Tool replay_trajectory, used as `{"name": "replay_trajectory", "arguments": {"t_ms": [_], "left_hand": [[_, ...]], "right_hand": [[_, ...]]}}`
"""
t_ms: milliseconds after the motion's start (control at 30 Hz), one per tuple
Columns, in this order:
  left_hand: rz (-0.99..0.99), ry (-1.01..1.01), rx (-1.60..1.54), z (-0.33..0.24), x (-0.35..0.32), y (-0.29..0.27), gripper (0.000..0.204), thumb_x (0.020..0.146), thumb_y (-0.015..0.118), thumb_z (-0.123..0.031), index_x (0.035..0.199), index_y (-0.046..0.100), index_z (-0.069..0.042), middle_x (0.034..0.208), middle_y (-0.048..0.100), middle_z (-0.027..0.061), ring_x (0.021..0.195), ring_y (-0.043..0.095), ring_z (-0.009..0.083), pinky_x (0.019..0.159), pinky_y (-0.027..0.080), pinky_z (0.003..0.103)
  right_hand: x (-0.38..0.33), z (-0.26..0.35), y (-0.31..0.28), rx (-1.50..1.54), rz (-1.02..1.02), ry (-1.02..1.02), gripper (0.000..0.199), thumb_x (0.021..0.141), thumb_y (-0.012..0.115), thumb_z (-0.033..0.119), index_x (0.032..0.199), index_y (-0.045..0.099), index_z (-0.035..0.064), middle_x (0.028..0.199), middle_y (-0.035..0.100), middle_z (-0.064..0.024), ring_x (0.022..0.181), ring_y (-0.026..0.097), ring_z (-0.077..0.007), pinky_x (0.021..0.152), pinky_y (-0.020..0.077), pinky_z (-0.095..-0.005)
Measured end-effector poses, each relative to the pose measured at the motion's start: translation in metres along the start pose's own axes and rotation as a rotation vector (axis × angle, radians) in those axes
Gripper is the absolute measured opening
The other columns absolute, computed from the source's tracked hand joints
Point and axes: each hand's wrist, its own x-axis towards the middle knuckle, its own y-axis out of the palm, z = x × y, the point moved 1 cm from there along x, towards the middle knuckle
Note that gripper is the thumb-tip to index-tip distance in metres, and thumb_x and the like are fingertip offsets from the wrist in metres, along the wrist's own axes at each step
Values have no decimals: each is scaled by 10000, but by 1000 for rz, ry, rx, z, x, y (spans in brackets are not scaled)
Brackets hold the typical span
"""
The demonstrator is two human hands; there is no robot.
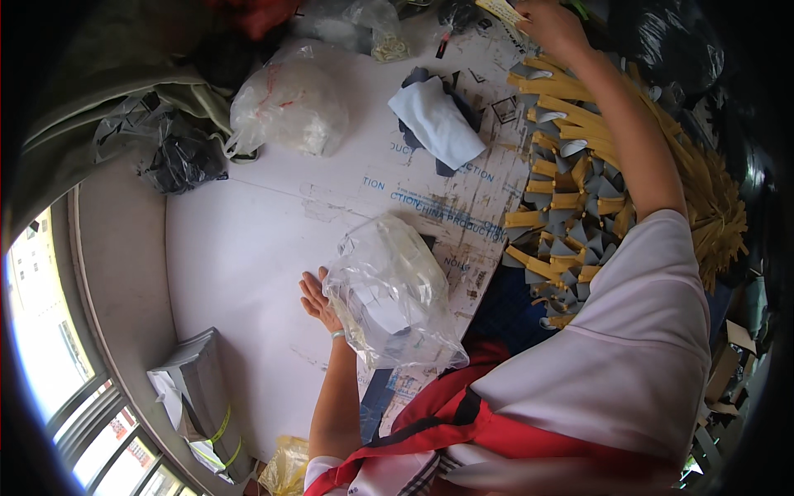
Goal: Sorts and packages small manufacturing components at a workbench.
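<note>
My left hand (321,304) lies at the left edge of a clear plastic bag (397,248), its fingers stretched out and apart. The bag partly covers the palm. Pale, flat pieces (382,306) show through the plastic; their kind is not clear. At the far right, my right hand (556,31) reaches to the top edge of the view. Its fingers are closed on a pale yellow printed strip (501,11), which is partly cut off by the frame. Below that forearm sits a large heap of mustard-yellow strips (571,198) with grey ends.
On the white worktop (248,240) lie a folded light-blue cloth (437,124) on a dark piece, a filled clear bag (289,103) and a black bag (184,161). A grey box-like stack (203,388) stands near the window at left. Cardboard boxes (732,355) are at the right.
</note>
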Motion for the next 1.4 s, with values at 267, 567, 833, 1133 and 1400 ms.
{"name": "replay_trajectory", "arguments": {"t_ms": [267, 567, 833, 1133, 1400], "left_hand": [[-7, -7, -62, -5, 1, -6, 595, 913, 486, -350, 1457, 296, -203, 1546, 125, 66, 1431, 91, 264, 1118, 54, 496], [-21, -63, -762, 21, -8, 26, 584, 928, 401, -424, 1466, 271, -239, 1555, 99, 77, 1436, 53, 269, 1119, 28, 494], [54, -23, -77, 10, -3, 18, 605, 909, 411, -472, 1459, 293, -253, 1560, 90, 62, 1439, 42, 255, 1122, 3, 478], [53, -64, -395, 17, -5, 20, 630, 905, 422, -497, 1466, 266, -256, 1559, 91, 77, 1439, 36, 261, 1123, 1, 477], [97, -122, -814, 20, -7, 31, 627, 913, 427, -494, 1468, 253, -261, 1559, 82, 75, 1439, 21, 259, 1123, 2, 480]], "right_hand": [[10, -43, 123, -51, 110, -143, 154, 714, 674, 156, 842, 658, 73, 813, 648, -138, 784, 624, -341, 684, 483, -438], [24, -31, 113, -382, 163, -57, 180, 732, 675, 123, 904, 686, 70, 912, 677, -144, 891, 657, -318, 718, 530, -449], [26, -38, 113, -249, 250, -86, 211, 704, 726, 220, 865, 683, 90, 856, 672, -117, 835, 647, -316, 696, 501, -435], [-23, 76, 104, 120, 445, -276, 739, 773, 684, 454, 1393, 361, 214, 1182, 580, -209, 1006, 609, -333, 852, 478, -394], [-22, 53, 148, 248, 295, -256, 669, 700, 624, 26, 1327, 449, 184, 1103, 623, -171, 995, 613, -327, 840, 490, -394]]}}
